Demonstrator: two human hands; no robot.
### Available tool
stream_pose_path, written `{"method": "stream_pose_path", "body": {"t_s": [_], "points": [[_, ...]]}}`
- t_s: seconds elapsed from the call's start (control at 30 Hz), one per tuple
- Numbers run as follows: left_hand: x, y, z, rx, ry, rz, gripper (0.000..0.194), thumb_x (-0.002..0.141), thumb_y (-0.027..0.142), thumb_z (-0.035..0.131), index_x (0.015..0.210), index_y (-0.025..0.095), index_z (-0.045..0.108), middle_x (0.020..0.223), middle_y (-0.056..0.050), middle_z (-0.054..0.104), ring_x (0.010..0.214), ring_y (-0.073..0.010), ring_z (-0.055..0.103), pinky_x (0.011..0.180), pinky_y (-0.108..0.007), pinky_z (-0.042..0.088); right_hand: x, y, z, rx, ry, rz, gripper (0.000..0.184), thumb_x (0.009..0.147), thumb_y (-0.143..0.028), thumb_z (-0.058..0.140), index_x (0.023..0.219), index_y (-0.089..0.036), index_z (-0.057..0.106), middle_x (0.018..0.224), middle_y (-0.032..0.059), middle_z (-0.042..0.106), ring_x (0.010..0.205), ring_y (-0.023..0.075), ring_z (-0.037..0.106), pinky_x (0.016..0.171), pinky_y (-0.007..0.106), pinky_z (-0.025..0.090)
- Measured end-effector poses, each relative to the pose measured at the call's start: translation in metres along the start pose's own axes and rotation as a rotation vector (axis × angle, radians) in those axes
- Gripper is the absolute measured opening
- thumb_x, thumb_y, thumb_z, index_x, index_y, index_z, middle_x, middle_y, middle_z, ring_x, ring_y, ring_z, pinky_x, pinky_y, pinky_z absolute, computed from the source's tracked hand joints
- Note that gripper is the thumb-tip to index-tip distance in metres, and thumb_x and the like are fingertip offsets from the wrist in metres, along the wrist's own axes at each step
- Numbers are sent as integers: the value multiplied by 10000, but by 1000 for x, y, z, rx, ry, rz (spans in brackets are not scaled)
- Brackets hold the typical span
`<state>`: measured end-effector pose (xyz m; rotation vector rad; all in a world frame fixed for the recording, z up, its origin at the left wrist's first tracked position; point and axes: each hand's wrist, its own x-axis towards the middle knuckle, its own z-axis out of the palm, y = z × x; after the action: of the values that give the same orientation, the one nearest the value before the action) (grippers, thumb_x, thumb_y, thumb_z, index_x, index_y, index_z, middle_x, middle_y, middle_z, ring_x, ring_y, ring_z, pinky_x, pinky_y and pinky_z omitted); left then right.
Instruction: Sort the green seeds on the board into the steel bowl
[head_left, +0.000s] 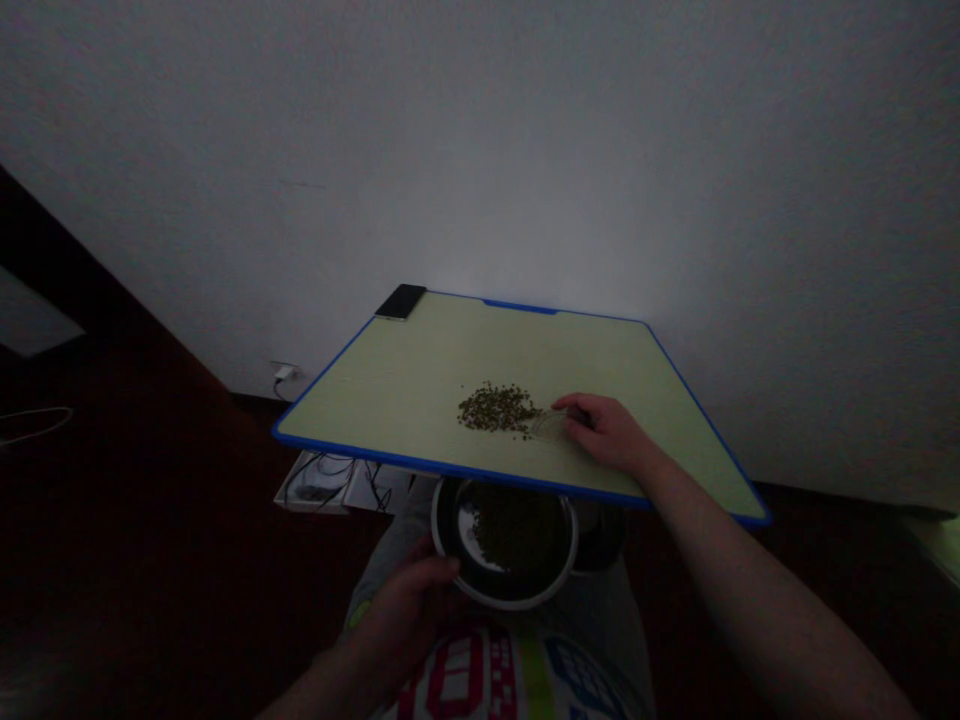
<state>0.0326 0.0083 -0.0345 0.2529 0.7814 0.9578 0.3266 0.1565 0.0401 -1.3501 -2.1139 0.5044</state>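
Note:
My right hand (pixel 600 428) is closed around a clear, rounded object (pixel 550 426) with curved edges, too faint to name, low over the board. Its left side touches the edge of a loose pile of small brownish-green grains (pixel 495 408). Below the board's front edge, my left hand (pixel 424 585) grips the left rim of a round metal bowl (pixel 517 603), thumb over the edge. Dark greenish grains (pixel 517 530) lie inside it, with shiny bare metal showing at the left. The board's edge hides part of the bowl's far rim.
The pale tabletop (pixel 360 400) has a blue rim and stands against a grey wall (pixel 525 150). A black phone or tablet (pixel 401 301) lies at its far left corner. Beneath are white boxes with dark cables (pixel 322 480), and a dark round container (pixel 602 540) right of the bowl.

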Motion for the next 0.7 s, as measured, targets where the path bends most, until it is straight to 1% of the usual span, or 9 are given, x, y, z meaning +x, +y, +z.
{"method": "stream_pose_path", "body": {"t_s": [0.1,0.17,0.27,0.43,0.57,0.7], "points": [[-1,1,1,36,15,14,386,686,60,720,1049,189,752,959,-76,845,900,-282,790,856,-401,616,0,-1,0,3,-4,-14,295,830,-244,568,1050,-168,749,631,-16,588,561,133,484,581,265,383],[-1,1,1,45,17,28,402,666,62,727,1046,189,753,972,-77,844,919,-284,787,862,-399,615,0,-1,1,0,1,-15,298,832,-249,572,1057,-167,749,632,-15,590,565,135,488,579,263,382],[-1,2,2,35,19,21,436,652,67,731,1068,194,754,978,-69,846,937,-280,786,884,-398,612,0,-1,2,-6,8,-11,298,842,-263,576,1066,-167,748,636,-13,595,566,135,488,580,264,386],[0,2,1,14,18,7,405,654,64,740,1040,180,766,984,-76,851,888,-271,791,819,-374,625,0,-1,2,-2,29,-10,309,844,-272,562,1069,-168,746,645,-8,596,576,144,506,596,274,406],[-2,1,2,18,8,3,392,674,62,728,1050,166,761,965,-80,850,910,-275,792,862,-378,618,0,-1,-1,-5,57,3,311,845,-293,553,1054,-168,746,642,-5,578,588,158,517,602,287,419],[-3,2,4,24,-6,10,384,680,56,712,1044,168,753,932,-80,848,936,-279,791,912,-392,605,1,1,-2,-22,78,18,296,829,-274,550,1031,-172,741,634,-9,574,594,159,523,613,290,424]]}}
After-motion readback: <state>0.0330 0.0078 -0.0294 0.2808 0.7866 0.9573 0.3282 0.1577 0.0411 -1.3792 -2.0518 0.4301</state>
